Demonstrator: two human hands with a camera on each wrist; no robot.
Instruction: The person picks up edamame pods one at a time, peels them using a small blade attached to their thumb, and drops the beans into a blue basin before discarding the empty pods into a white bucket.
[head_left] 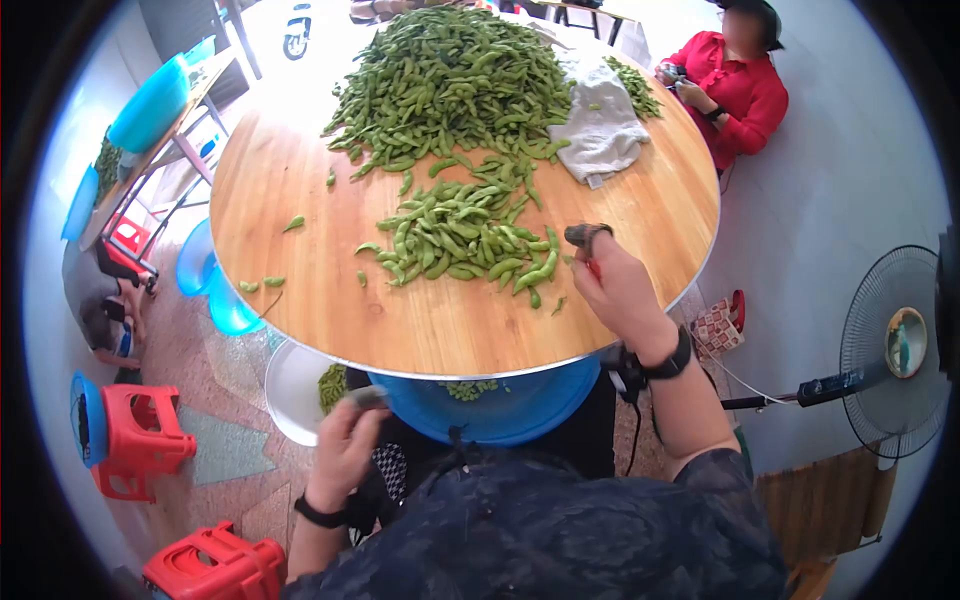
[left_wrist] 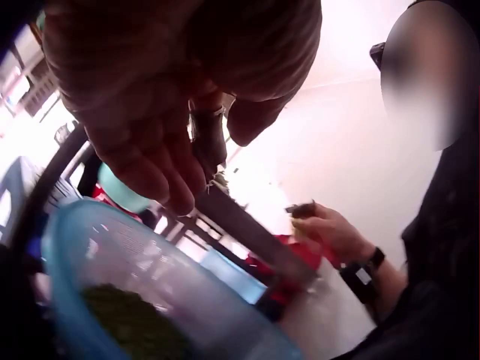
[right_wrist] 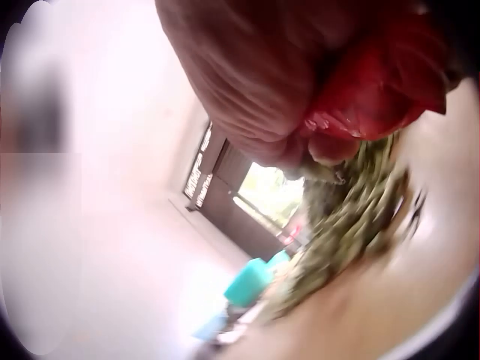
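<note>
My right hand (head_left: 622,295) is raised over the table's right side, beside the small pile of green soybean pods (head_left: 460,235). Its fingers are curled, with a dark cover on one fingertip and red covering (right_wrist: 375,90) on another digit. A bit of a green pod (left_wrist: 300,225) shows between its fingertips in the left wrist view. My left hand (head_left: 345,450) hangs below the table edge, near the white basin (head_left: 290,390) and the blue basin (head_left: 540,400). Its fingers are loosely bent, thumb apart, a dark cover (left_wrist: 208,139) on one finger, nothing seen held.
A large heap of pods (head_left: 450,85) covers the back of the round wooden table (head_left: 300,320), with a grey cloth (head_left: 600,130) beside it. Red stools (head_left: 150,435) stand at left, a fan (head_left: 890,350) at right. A person in red (head_left: 745,95) sits at back right.
</note>
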